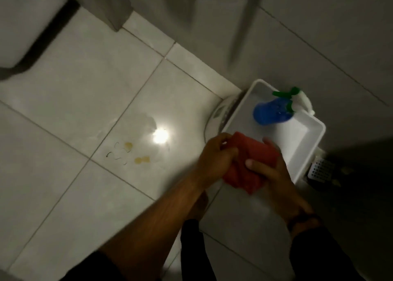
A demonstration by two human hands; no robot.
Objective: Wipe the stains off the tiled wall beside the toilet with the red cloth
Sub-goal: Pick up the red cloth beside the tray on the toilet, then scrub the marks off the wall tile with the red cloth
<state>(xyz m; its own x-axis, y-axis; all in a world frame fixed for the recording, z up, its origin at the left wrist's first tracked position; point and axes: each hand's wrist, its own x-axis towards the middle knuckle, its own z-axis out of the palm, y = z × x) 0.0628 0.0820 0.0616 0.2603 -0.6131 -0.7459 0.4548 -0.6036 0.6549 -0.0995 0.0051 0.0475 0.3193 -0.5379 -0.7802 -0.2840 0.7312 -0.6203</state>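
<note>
Both hands hold the red cloth (pixel 251 163) between them, bunched. Left hand (pixel 214 155) grips the cloth's left edge, fingers curled shut on it. Right hand (pixel 270 172) clasps the right side, thumb pressed across the top, fingers wrapped behind.

Cloth's long axis runs diagonally, from up-left near the left knuckles to down-right below the right palm; a loose corner hangs toward the person.

Just beyond the right hand: white tray (pixel 302 144), touching or nearly touching the cloth's far edge; cannot tell which. In its far end lies a blue spray bottle (pixel 268 112) on its side, green-and-white nozzle pointing away from the hands.

Left of the left hand: white tiled surface (pixel 74 110) with yellowish stains (pixel 140 155) and a light glare beside them. Toilet (pixel 23 25) well beyond, far left. Frame is motion-blurred.
</note>
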